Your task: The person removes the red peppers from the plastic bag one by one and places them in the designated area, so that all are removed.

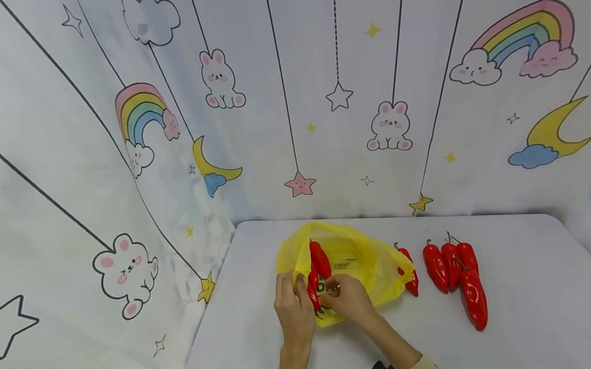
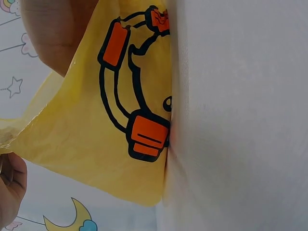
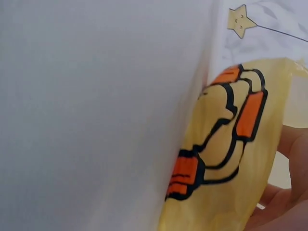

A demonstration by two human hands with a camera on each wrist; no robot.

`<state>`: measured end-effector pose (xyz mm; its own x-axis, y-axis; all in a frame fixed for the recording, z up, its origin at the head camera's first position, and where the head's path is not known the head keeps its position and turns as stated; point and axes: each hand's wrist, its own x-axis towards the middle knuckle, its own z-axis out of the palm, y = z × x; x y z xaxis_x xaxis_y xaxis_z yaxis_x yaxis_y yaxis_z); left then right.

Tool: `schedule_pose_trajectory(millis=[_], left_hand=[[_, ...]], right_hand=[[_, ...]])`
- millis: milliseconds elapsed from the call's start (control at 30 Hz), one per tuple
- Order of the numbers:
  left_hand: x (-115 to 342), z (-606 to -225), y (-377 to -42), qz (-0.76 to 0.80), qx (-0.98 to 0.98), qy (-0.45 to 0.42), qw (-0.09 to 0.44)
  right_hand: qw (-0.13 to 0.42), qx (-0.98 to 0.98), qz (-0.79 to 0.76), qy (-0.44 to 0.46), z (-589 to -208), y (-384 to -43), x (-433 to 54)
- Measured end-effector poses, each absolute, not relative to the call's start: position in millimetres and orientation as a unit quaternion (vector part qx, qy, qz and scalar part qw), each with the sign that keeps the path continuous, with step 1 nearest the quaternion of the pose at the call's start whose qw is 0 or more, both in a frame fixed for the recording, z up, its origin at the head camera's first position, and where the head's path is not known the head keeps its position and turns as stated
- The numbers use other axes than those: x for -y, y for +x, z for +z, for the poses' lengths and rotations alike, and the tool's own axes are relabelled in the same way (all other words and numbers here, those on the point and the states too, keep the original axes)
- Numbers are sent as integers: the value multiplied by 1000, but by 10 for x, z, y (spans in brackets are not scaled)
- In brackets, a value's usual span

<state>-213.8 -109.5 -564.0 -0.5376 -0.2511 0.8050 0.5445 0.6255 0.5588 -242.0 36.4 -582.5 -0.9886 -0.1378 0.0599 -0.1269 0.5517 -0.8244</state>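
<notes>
On the tabletop (image 1: pixel 538 304), the yellow bag (image 1: pixel 376 265) gapes beyond my left hand (image 1: pixel 294 307), which pinches its edge, and my right hand (image 1: pixel 352 299), whose hold I cannot tell, so I'd best steady that edge while easing the red peppers (image 1: pixel 321 258) between them.

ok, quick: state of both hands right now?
Left hand: closed, pinching the rim of the yellow bag.
Right hand: at the bag's opening; can't tell whether it's holding anything.
</notes>
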Motion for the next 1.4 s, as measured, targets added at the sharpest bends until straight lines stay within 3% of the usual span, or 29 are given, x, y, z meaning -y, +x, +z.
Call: schedule_pose_trajectory(millis=[567,1400], left_hand=[[1097,-5619,-2129,-420,773,-90,467],[1092,-5631,-2122,-418,775,-85,466]], right_hand=[[-23,-912,-394,-114,-5946,-2440,-105],[13,-897,-434,-80,-5972,-2410,-123]])
